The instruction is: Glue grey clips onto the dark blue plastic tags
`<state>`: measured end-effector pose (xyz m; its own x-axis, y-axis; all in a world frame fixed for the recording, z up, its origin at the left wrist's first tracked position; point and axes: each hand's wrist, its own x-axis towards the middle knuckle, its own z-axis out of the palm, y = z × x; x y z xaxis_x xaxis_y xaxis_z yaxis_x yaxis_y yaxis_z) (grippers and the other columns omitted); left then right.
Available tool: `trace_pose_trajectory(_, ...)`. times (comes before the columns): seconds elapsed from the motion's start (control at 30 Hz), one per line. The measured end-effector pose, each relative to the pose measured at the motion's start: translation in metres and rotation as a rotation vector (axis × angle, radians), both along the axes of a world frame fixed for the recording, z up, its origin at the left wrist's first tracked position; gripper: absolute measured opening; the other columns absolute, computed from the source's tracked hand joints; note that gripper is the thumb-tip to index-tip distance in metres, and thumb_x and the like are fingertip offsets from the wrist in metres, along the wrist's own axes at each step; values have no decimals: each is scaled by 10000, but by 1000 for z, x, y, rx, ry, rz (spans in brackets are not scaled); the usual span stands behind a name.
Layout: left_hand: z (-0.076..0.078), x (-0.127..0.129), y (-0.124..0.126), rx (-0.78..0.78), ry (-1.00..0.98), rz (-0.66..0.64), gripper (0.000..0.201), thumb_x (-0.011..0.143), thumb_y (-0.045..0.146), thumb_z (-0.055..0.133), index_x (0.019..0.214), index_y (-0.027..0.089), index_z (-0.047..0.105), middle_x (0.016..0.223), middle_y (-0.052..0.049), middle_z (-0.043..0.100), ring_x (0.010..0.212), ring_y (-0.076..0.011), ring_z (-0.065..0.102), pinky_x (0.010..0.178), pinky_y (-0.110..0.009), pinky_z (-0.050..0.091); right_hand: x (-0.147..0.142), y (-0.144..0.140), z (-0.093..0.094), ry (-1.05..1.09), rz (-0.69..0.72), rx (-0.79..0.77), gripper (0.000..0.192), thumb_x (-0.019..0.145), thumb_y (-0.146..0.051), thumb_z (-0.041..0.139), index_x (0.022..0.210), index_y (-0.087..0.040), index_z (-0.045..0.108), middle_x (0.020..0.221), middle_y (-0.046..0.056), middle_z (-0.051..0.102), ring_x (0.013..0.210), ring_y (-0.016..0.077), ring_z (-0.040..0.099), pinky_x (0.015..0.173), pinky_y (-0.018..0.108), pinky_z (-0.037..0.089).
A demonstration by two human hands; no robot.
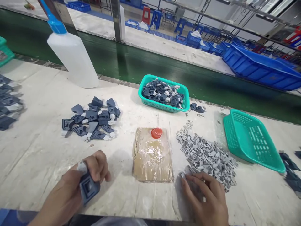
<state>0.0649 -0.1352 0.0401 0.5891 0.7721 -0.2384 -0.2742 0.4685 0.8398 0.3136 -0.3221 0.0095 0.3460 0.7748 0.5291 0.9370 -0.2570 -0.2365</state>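
My left hand (77, 183), low on the left, is closed around a dark blue-grey moulded part (88, 188) with a square recess facing up; a whitish tip shows by the thumb. At the near edge of a heap of small light-grey pieces (209, 157), my right hand (207, 197) pinches one small grey piece (182, 175) between thumb and forefinger. Between the hands lies a cardboard pad (152, 163) wrapped in clear film, with a glossy wet patch and a red-orange blob (156, 133) near its far edge. Beyond my left hand sits a pile of similar dark parts (92, 117).
A green basket (164, 108) full of dark parts stands at the back, another green basket (256, 138) at right. A white squeeze bottle (75, 59) with blue nozzle stands back left. Behind runs a green conveyor belt (141, 66); more dark parts (8, 103) lie far left.
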Motion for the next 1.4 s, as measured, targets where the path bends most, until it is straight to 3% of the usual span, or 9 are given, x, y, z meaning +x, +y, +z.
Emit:
trace_pose_trajectory(0.13,6,-1,-11,-138,71,-27,432,699,646,535,623,230,623,723,23,491,684,-121,522,697,-225,512,1,3,-1,-29,51,-1,184,794,-327,604,822,-146,618,862,66,537,776,155,504,688,313,405)
trace_pose_trajectory(0.3,15,2,-21,-455,65,-94,365,775,572,511,697,229,604,598,48,468,466,-78,428,471,-203,451,0,6,8,-43,43,-1,163,753,-301,655,827,-159,626,865,61,524,739,150,461,691,317,381)
trace_pose_trajectory(0.4,11,3,-28,-512,33,-83,331,803,529,510,802,221,631,692,18,535,541,-93,480,524,-209,454,-8,21,21,-44,69,22,135,757,-269,652,853,-177,629,881,58,514,715,141,434,695,324,351)
trace_pose_trajectory(0.5,0,2,-34,-522,-46,-65,199,750,361,621,895,228,649,772,-12,591,740,-162,549,679,-278,482,-17,48,30,-48,141,28,91,759,-256,647,826,-195,634,894,58,502,758,153,417,693,318,335)
trace_pose_trajectory(0.57,-9,2,-38,-499,-86,-57,233,690,282,677,920,246,664,748,-4,621,782,-174,559,719,-298,476,-22,66,31,-34,173,12,59,763,-244,639,799,-198,637,900,60,503,809,170,415,698,316,338)
trace_pose_trajectory(0.73,-17,2,-41,-393,-75,-12,218,725,338,701,934,282,673,769,16,669,786,-163,605,745,-306,451,-20,94,22,-35,233,-23,30,754,-217,642,771,-192,640,901,54,509,840,173,420,736,335,357)
trace_pose_trajectory(0.87,-14,2,-40,-391,-75,-16,241,704,313,730,936,282,672,838,41,669,771,-143,636,818,-300,415,-18,101,19,-54,253,-46,42,751,-235,644,774,-201,647,901,53,506,838,176,412,731,335,364)
trace_pose_trajectory(1.0,-19,1,-39,-371,-111,-38,227,721,303,715,943,286,669,851,43,676,882,-171,641,892,-310,390,-18,103,20,-65,277,-85,46,762,-245,632,773,-201,644,904,51,503,823,171,411,731,341,367)
trace_pose_trajectory(1.4,-27,-2,-37,-260,-117,-66,255,766,303,670,1020,334,665,906,36,671,903,-120,570,809,-218,400,-21,106,24,-146,306,-118,50,765,-225,623,763,-178,640,919,68,503,809,169,383,723,335,373)
